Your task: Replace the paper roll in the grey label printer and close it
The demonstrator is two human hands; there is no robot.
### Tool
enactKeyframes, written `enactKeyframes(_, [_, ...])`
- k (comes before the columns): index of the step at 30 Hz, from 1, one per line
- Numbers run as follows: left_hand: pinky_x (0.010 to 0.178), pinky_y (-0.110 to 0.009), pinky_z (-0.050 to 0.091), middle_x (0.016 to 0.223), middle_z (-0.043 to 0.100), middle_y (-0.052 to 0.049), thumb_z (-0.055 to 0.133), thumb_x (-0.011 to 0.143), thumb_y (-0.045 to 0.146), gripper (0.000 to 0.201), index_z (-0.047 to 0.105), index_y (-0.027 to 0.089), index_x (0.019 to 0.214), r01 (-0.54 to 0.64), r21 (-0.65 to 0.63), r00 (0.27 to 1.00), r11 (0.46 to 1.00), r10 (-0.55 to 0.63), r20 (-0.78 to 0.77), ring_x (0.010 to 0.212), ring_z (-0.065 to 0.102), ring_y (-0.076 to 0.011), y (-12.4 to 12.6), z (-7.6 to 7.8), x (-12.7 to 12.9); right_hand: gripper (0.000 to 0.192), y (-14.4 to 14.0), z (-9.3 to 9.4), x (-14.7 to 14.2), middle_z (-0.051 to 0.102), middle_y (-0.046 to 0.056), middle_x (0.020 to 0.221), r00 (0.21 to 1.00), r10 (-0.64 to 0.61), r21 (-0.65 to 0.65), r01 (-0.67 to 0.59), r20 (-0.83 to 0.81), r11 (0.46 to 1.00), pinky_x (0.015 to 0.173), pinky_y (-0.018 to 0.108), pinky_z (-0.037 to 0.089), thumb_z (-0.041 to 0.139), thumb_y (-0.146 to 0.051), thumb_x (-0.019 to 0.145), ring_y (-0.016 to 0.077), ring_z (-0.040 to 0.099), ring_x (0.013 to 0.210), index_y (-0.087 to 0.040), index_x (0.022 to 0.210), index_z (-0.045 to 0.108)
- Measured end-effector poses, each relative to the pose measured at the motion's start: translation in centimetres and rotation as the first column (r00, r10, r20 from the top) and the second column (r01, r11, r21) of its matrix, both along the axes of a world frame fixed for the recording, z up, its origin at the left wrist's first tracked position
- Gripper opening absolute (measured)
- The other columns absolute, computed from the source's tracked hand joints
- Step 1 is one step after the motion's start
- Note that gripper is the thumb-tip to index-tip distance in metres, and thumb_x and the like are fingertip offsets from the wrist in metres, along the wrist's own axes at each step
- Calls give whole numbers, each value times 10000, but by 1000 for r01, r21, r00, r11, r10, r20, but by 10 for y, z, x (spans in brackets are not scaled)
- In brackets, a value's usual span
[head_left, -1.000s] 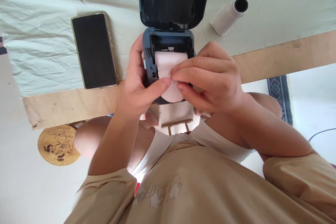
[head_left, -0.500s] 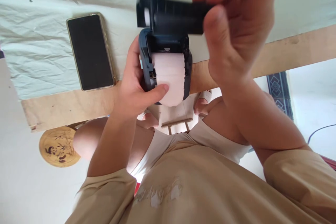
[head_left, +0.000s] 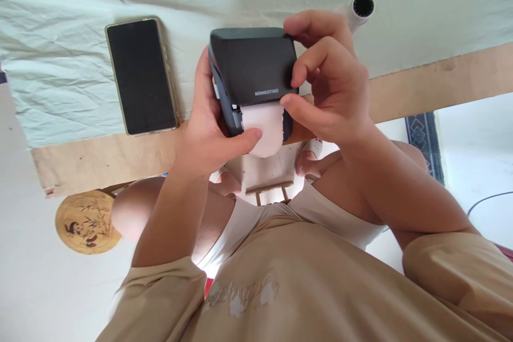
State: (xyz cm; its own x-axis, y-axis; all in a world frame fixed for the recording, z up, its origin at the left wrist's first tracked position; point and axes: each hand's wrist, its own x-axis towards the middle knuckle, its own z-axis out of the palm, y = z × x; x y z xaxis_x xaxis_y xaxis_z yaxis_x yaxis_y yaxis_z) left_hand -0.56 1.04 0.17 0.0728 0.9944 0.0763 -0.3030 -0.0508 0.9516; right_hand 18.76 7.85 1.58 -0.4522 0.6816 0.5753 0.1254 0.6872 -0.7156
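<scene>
At frame centre, the dark plastic label printer now has its lid shut over the white paper strip; the left hand and right hand both grip it.

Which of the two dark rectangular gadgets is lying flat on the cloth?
The phone, screen up and untouched; the label printer is held between both hands.

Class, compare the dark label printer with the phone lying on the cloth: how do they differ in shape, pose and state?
The label printer is a thick, rounded block; the phone is a thin flat slab. The label printer is gripped by the left hand and right hand; the phone lies untouched on the cloth. White paper sticks out of the label printer; the phone shows only a blank screen. Both are dark and rectangular.
</scene>
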Motion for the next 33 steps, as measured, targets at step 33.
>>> enactKeyframes(33, [1130, -440, 474, 1252, 603, -44, 682, 797, 368, 555, 510, 339, 1324, -21, 8, 989, 1000, 20, 145, 1307, 560, -235, 2, 3, 6, 750, -2, 0, -4, 354, 57, 1494, 979, 194, -525, -200, -67, 827, 791, 160, 545, 645, -500, 771, 45, 560, 995, -284, 1389, 279])
